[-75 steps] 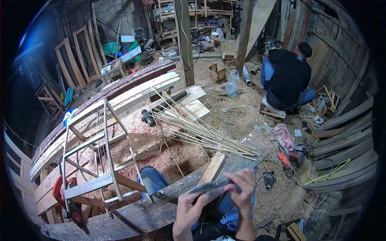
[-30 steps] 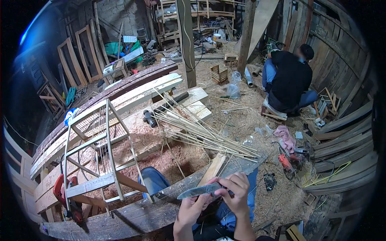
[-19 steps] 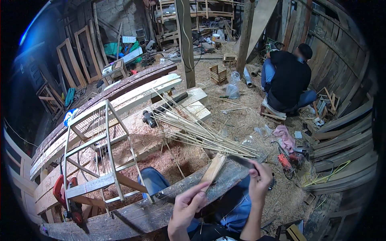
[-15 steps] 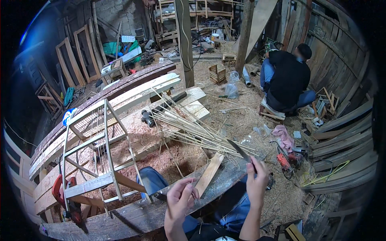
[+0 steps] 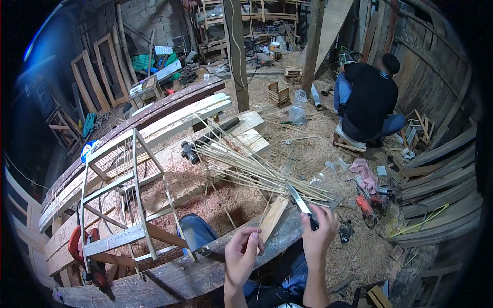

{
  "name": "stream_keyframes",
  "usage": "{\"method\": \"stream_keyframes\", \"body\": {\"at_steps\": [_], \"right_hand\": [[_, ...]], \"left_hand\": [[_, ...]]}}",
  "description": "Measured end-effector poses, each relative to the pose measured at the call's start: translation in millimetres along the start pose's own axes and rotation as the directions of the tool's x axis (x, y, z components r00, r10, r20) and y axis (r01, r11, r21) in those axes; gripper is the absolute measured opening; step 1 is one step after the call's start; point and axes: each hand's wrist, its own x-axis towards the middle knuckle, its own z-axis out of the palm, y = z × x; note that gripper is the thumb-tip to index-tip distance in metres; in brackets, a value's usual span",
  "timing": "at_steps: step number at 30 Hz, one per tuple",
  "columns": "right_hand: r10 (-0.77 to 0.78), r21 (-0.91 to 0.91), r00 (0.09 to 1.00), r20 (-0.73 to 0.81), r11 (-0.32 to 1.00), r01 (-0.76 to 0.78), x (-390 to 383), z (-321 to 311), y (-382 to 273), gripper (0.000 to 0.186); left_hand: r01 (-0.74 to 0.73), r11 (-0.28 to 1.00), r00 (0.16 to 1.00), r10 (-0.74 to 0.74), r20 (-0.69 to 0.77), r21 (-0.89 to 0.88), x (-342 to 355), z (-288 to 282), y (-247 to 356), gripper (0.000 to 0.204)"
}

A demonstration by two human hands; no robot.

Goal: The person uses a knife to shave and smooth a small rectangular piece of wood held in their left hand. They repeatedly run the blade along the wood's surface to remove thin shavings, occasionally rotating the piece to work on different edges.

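Observation:
My right hand [image 5: 317, 232] is closed round the black handle of a knife [image 5: 299, 199], its bright blade pointing up and away to the left. Fingertips of my left hand [image 5: 241, 256] are pinched on what looks like a thin wooden strip [image 5: 266, 210], partly hidden by the fingers. Between the hands a flat piece of wood [image 5: 273, 219] lies slanted on the worn plank bench [image 5: 205, 267]. Just beyond the blade, a bundle of thin pale wooden strips [image 5: 246, 167] is spread across the bench.
A slatted wooden frame [image 5: 134, 179] stands at left beside a red power tool [image 5: 77, 246]. A hammer-like tool [image 5: 190, 150] lies on boards. Another person [image 5: 367, 100] sits at right, back turned. A red tool [image 5: 364, 204] and pink cloth [image 5: 363, 173] lie on the shaving-covered floor.
The knife has turned, its blade now catching the light, and my right hand has shifted slightly left and down. My left hand has moved a little right, toward the flat piece of wood.

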Motion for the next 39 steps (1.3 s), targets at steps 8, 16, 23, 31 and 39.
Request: {"method": "stream_keyframes", "body": {"at_steps": [8, 16, 23, 31, 39], "right_hand": [[0.061, 0.708, 0.969, 0.241, 0.672, -0.218, -13, -24, -35, 0.025], [0.173, 0.122, 0.925, 0.338, 0.967, -0.225, 2, -63, -12, 0.034], [-0.37, 0.374, 0.879, 0.301, 0.894, 0.249, 0, -48, -39, 0.022], [-0.337, 0.212, 0.903, 0.266, 0.935, 0.286, 13, -56, -7, 0.015], [-0.331, 0.285, 0.894, 0.302, 0.926, 0.247, 7, -29, -10, 0.009]], "left_hand": [[-0.315, 0.854, 0.945, 0.241, 0.22, 0.415, -14, 24, 12, 0.021], [-0.388, 0.604, 0.901, 0.408, 0.149, 0.696, -2, 9, 9, 0.015], [-0.463, 0.548, 0.864, 0.455, 0.217, 0.696, -6, 18, 15, 0.019], [-0.462, 0.438, 0.832, 0.515, 0.206, 0.771, 7, -10, 10, 0.014], [-0.375, 0.521, 0.863, 0.497, 0.085, 0.767, 15, -10, -9, 0.018]]}}
